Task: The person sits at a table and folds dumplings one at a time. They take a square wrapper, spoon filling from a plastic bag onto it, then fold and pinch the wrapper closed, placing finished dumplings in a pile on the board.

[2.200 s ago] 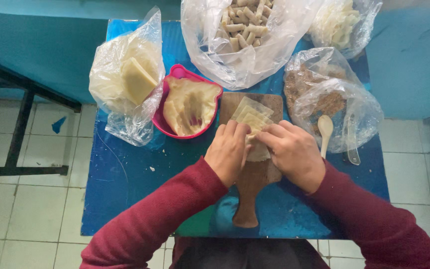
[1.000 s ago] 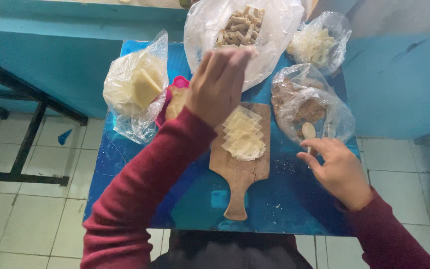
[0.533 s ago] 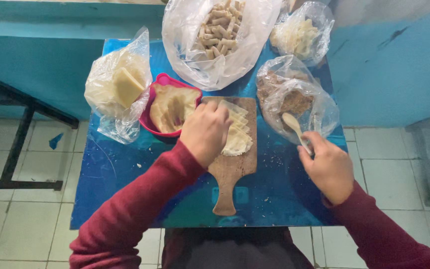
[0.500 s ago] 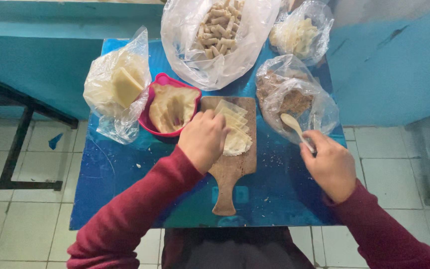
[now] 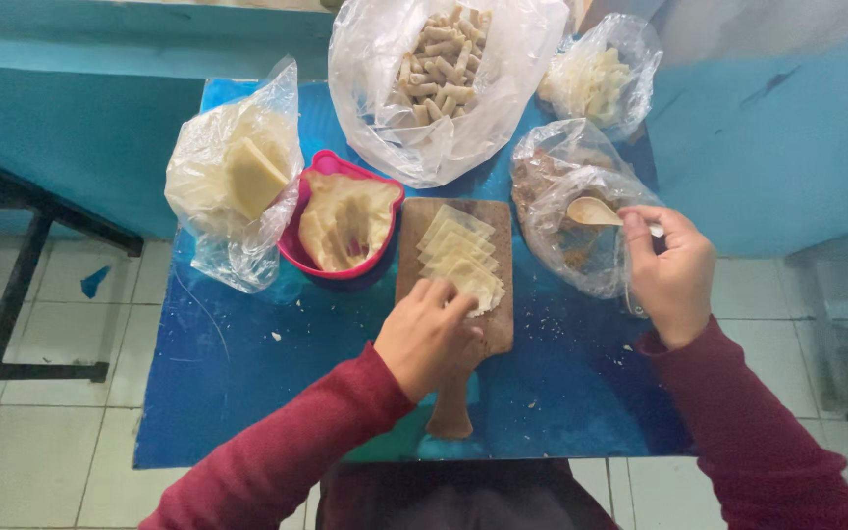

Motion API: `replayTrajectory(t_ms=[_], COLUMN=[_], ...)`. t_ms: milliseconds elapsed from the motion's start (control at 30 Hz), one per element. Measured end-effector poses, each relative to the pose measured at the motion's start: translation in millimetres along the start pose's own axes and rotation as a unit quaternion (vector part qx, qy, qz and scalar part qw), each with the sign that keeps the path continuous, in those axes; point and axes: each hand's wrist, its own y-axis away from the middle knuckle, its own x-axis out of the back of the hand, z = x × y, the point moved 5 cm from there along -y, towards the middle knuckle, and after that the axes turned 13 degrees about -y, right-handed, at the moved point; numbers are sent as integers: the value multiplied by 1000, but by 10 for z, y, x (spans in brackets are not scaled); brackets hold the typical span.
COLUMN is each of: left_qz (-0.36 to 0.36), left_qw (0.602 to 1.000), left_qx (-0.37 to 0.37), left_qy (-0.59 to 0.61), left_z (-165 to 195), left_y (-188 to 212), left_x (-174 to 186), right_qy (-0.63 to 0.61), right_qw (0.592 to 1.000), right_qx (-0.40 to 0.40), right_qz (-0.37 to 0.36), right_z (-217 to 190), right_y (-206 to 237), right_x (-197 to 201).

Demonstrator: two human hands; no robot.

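A wooden cutting board [image 5: 495, 324] lies in the middle of a small blue table [image 5: 247, 383], handle toward me. Several pale square wrappers [image 5: 455, 253] overlap in a row on it. My left hand [image 5: 426, 334] rests on the near end of the board, fingertips on the closest wrapper. My right hand [image 5: 672, 273] grips a small wooden spoon [image 5: 593, 210], whose bowl sits in the mouth of a clear bag of brown filling [image 5: 569, 208].
A pink bowl [image 5: 308, 167] holding a soft pale sheet sits left of the board. A bag of stacked wrappers [image 5: 238, 172] is at far left, a big bag of rolled pieces [image 5: 439, 69] behind, a bag of white shreds [image 5: 596, 79] at back right. Tiled floor surrounds.
My left hand has come back from the far bag down to the wrappers on the board. My right hand has picked up the spoon and lifted it into the filling bag.
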Motion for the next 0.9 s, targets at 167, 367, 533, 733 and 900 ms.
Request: replayTrajectory(t_ms=[167, 367, 533, 733, 900], left_qz=[-31, -44, 39, 31, 28], left_qw=[998, 999, 993, 988, 985], left_qx=[-42, -12, 114, 148, 157], left_qy=[-18, 23, -14, -42, -66], left_z=[15, -118, -333, -376, -368], left_y=[3, 32, 8, -11, -33], left_x=[-114, -80, 38, 5, -24], right_qy=[31, -165, -251, -368, -393], right_qw=[999, 977, 949, 891, 865], right_qx=[-13, -138, -185, -261, -311], right_qz=[-10, 1, 32, 42, -8], right_z=[123, 472, 623, 434, 147], right_y=[-53, -58, 20, 144, 324], right_x=[-91, -188, -1, 164, -31])
